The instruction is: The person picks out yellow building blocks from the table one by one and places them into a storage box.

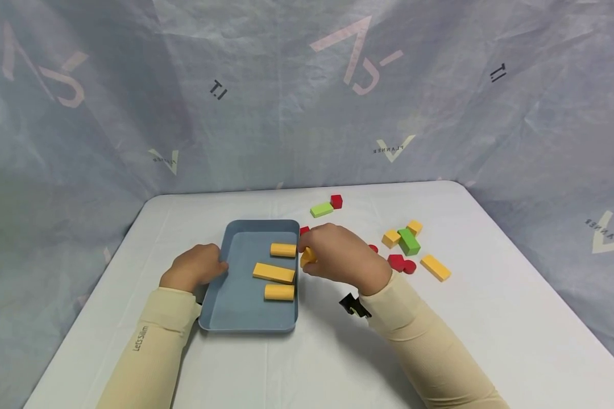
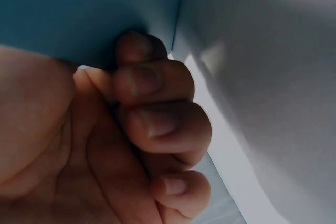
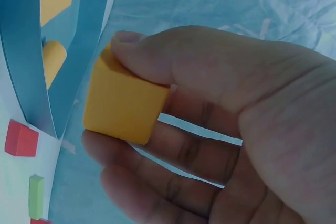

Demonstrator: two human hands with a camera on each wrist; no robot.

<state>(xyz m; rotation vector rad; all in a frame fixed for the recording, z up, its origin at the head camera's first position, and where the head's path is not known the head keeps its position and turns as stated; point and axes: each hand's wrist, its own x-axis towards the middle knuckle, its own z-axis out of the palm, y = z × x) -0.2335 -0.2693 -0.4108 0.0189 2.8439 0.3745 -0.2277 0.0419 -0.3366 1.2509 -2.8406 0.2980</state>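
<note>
A blue-grey tray [image 1: 235, 307] stands on the white table, with two yellow cylinders [image 1: 279, 292] and a flat yellow bar [image 1: 273, 273] inside toward its right wall. My left hand [image 1: 191, 268] grips the tray's left side, thumb over the rim; in the left wrist view the curled fingers [image 2: 157, 121] show close against the outer wall. Just outside the tray's right rim, my right hand [image 1: 345, 255] pinches a yellow block [image 3: 126, 106] between thumb and fingertips. The block's far end is partly hidden by the hand in the head view.
Right of the tray lie a green block [image 1: 409, 242], yellow cubes [image 1: 391, 238], a yellow bar [image 1: 435, 267] and red pieces [image 1: 410, 267]. Behind the right hand are a light green block [image 1: 322, 210] and a red cube [image 1: 336, 201]. A black scrap [image 1: 355, 305] shows beside the right cuff.
</note>
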